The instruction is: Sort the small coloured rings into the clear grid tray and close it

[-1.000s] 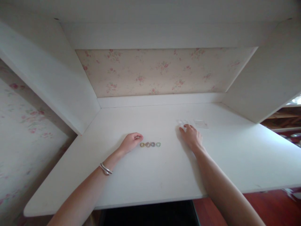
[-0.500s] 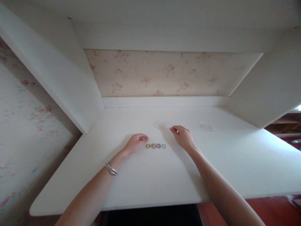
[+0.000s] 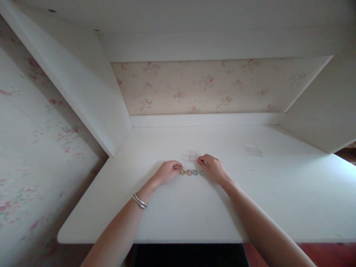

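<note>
Several small ring-shaped pieces lie in a short row on the white desk: a yellowish ring (image 3: pixel 182 172), a pinkish ring (image 3: pixel 188 172), a grey ring (image 3: pixel 195 172) and a pale green ring (image 3: pixel 201 172). My left hand (image 3: pixel 168 172) is at the row's left end, fingertips pinched together beside the yellowish ring; whatever they may hold is hidden. Just behind the row is a clear plastic box (image 3: pixel 190 155), shallow and see-through. The fingers of my right hand (image 3: pixel 213 167) are closed at its right edge, and this hand partly covers the green ring.
A clear flat plastic piece (image 3: pixel 253 151) lies on the desk (image 3: pixel 178 218) to the right. White side panels (image 3: pixel 83 85) and an overhead shelf (image 3: pixel 211 44) enclose the back. A dark gap shows below the front edge.
My right hand has come nearer and lower, with the clear box now behind the ring row. My left hand stays pinched, now closer to the yellowish ring. The view has shifted slightly.
</note>
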Motion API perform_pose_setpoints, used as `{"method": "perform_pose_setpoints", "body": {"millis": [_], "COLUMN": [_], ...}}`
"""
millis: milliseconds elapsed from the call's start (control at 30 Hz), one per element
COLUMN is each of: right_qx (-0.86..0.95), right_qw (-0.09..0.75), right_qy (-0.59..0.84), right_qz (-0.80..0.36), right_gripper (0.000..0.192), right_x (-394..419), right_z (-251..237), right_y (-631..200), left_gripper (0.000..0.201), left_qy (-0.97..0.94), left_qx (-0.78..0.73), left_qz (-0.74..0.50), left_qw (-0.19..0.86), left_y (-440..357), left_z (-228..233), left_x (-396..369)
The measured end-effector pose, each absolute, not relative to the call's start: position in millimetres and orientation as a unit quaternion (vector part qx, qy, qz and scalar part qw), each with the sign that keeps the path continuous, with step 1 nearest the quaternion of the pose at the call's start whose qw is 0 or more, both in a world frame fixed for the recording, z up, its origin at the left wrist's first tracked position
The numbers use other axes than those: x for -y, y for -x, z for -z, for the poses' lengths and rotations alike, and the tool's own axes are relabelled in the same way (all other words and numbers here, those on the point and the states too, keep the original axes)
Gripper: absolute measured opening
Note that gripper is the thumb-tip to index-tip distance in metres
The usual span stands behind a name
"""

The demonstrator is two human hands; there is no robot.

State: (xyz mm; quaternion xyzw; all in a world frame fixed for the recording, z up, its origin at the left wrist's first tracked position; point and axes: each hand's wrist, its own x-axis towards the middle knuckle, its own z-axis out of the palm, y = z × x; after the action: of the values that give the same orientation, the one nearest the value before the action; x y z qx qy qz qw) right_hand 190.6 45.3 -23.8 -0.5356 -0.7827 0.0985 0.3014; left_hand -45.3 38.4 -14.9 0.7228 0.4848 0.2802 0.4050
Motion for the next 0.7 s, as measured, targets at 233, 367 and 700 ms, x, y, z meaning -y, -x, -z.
{"method": "perform_pose_setpoints", "body": {"millis": [233, 367, 700], "right_qx": [0.800, 0.813, 0.814], "right_qw": [0.271, 0.271, 0.280], "right_qy": [0.524, 0.506, 0.502], "right_qz": [-0.106, -0.093, -0.086], "right_gripper": [0.029, 0.027, 0.024], "right_x": [-38.8, -37.3, -34.7], "right_z": [21.1, 22.4, 26.7], "right_y": [-191.5, -187.6, -188.2], "left_gripper": [0.026, 0.023, 0.022], "left_qy": [-0.753, -0.771, -0.837], "left_qx": [-0.483, -0.485, -0.438], "left_qz": [-0.261, -0.252, -0.246], "left_qw": [0.363, 0.327, 0.215], "left_y": [44.7, 42.4, 43.8], "left_z": [12.4, 6.6, 6.8], "left_x": [-35.4, -30.7, -14.6]}}
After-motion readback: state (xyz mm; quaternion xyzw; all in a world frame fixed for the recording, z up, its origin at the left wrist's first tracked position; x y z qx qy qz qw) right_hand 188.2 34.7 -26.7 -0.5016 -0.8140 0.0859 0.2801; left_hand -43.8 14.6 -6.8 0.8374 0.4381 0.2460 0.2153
